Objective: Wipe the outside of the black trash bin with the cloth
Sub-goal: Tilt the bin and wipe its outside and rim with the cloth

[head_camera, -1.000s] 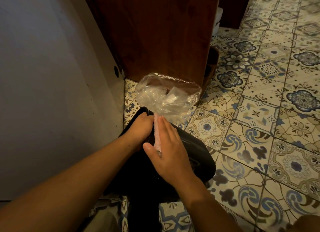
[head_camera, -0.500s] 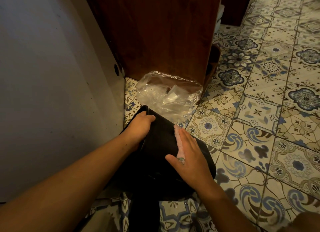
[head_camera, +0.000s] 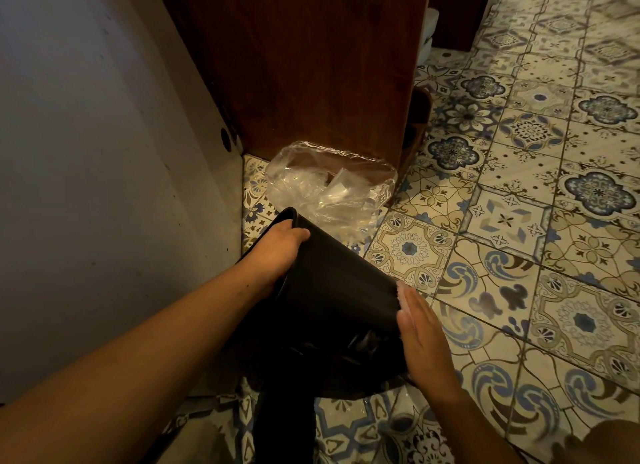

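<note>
The black trash bin (head_camera: 332, 290) lies tilted on the patterned floor at the centre of the view, its rim toward the far left. My left hand (head_camera: 277, 252) grips that rim at the bin's upper left end. My right hand (head_camera: 424, 332) lies flat against the bin's right side and presses a pink cloth (head_camera: 402, 294) onto it; only a small edge of the cloth shows past my fingertips. A dark, crumpled part of the bin's near end sits under my right palm.
A crumpled clear plastic bag (head_camera: 329, 190) lies just beyond the bin, against a dark wooden cabinet (head_camera: 311, 65). A pale wall (head_camera: 86, 186) runs along the left. Patterned floor tiles (head_camera: 519, 221) spread to the right.
My right hand has slid with the cloth from the bin's top, beside my left hand, across to its right side. My left hand stays on the rim.
</note>
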A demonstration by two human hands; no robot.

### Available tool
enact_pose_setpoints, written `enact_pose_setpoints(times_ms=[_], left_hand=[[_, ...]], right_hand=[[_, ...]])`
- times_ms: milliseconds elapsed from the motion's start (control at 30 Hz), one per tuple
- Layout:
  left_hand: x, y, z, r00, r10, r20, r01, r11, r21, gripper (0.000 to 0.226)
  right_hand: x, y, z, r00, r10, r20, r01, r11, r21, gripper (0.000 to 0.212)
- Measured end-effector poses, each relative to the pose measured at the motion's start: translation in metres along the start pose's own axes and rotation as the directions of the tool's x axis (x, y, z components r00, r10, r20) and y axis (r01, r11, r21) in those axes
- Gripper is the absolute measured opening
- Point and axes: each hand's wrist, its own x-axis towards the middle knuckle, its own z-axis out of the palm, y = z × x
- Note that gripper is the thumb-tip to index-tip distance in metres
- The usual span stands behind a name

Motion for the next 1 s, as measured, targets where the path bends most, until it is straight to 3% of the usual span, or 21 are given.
enact_pose_setpoints(times_ms=[167, 267, 400, 500, 667, 833, 933, 1000], left_hand=[[-0.002, 0.000, 0.000, 0.998, -0.054, -0.010, 0.054, 0.998, -0.029, 0.048], [-0.012, 0.004, -0.002, 0.996, -0.060, 0.063, 0.066, 0.993, -0.093, 0.053], [-0.023, -0.006, -0.013, 0.962, 0.085, 0.260, -0.109, 0.991, 0.079, 0.037], [-0.026, -0.012, -0.017, 0.913, 0.111, 0.392, -0.233, 0.931, 0.280, 0.060], [-0.026, -0.017, -0.010, 0.927, 0.205, 0.315, -0.293, 0.920, 0.262, 0.039], [-0.019, -0.018, -0.012, 0.943, 0.264, 0.201, -0.305, 0.927, 0.216, 0.017], [-0.018, -0.013, -0.011, 0.957, 0.247, 0.154, -0.280, 0.928, 0.247, 0.026], [-0.016, -0.011, -0.007, 0.961, 0.242, 0.135, -0.271, 0.921, 0.278, 0.021]], right_hand=[[-0.007, 0.004, -0.004, 0.993, 0.122, -0.003, -0.121, 0.987, 0.107, 0.055], [-0.008, 0.005, -0.004, 0.978, 0.207, -0.034, -0.198, 0.965, 0.172, 0.050], [-0.008, 0.001, 0.001, 0.967, 0.244, -0.074, -0.219, 0.943, 0.251, 0.048], [-0.004, 0.008, 0.001, 0.956, 0.286, -0.073, -0.260, 0.934, 0.246, 0.048], [0.003, 0.009, -0.003, 0.946, 0.324, -0.017, -0.307, 0.911, 0.274, 0.047], [0.005, 0.020, -0.008, 0.811, 0.584, 0.029, -0.524, 0.704, 0.480, 0.039], [0.008, 0.017, -0.019, 0.832, 0.553, -0.035, -0.478, 0.748, 0.460, 0.062], [0.011, -0.009, -0.034, 0.873, 0.473, -0.117, -0.386, 0.819, 0.424, 0.062]])
